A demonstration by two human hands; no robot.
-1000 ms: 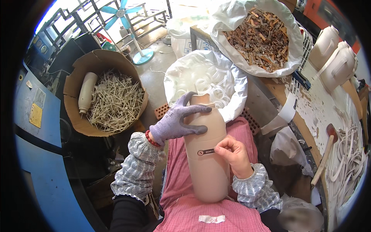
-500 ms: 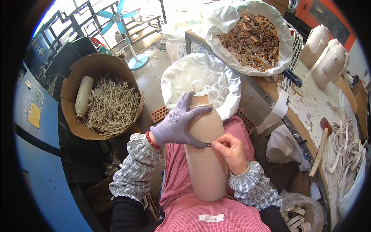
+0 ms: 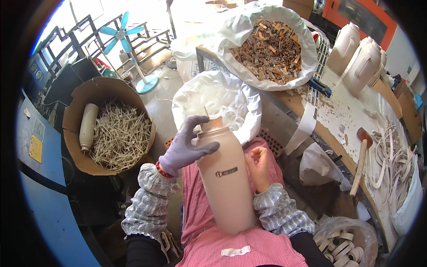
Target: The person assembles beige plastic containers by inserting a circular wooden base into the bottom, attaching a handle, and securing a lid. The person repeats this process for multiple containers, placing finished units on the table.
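Note:
A beige bottle body [image 3: 227,196] leans on my lap, its narrow neck pointing away from me. A small dark strip label [image 3: 227,172] lies on its front, slightly tilted. My left hand [image 3: 189,142], in a grey-purple glove, grips the bottle at the shoulder. Its thumb lies across the front and its fingers are up beside the neck. At the bottle's right side is my bare right hand [image 3: 259,169], fingers curled in; whether anything is between them is hidden.
Beyond the bottle stands a white bag [image 3: 180,107] of clear rings. A cardboard box [image 3: 71,151] with thin sticks and a bottle is on the left. On the right, a worktable [image 3: 338,115] bears pitcher-shaped bodies [image 3: 362,66], a hammer [image 3: 361,160] and pale strips [image 3: 387,164].
My right hand has come off the label strip and moved to the bottle's right side. The strip now lies on the bottle. My left thumb has shifted up to the shoulder.

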